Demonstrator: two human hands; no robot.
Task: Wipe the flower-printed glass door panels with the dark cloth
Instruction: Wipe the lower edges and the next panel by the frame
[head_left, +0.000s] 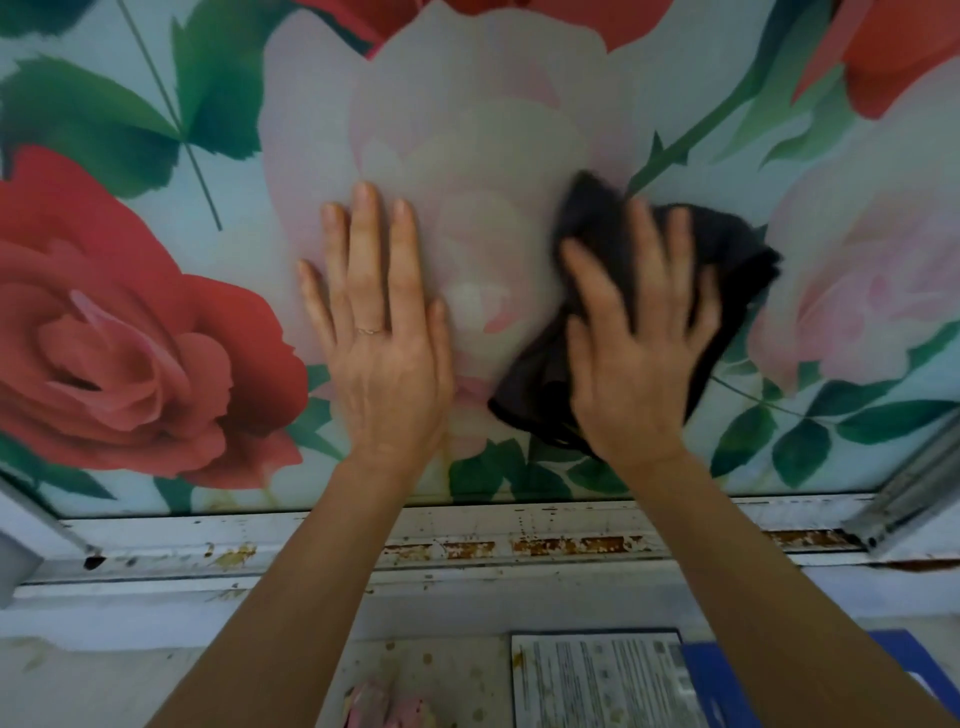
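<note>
Cloth: your dark cloth (737, 260) lies bunched on the glass door panel (467, 104), its long axis slanting from lower left to upper right.
Right hand (639, 343): fingers spread straight, pressing the cloth.
Left hand (384, 338): flat on the glass, fingers pointing up.

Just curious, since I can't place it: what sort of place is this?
Probably a lived-in home, though unsure: a rose-printed glass door panel, its worn, rust-spotted white frame, and a printed sheet lying below.
</note>
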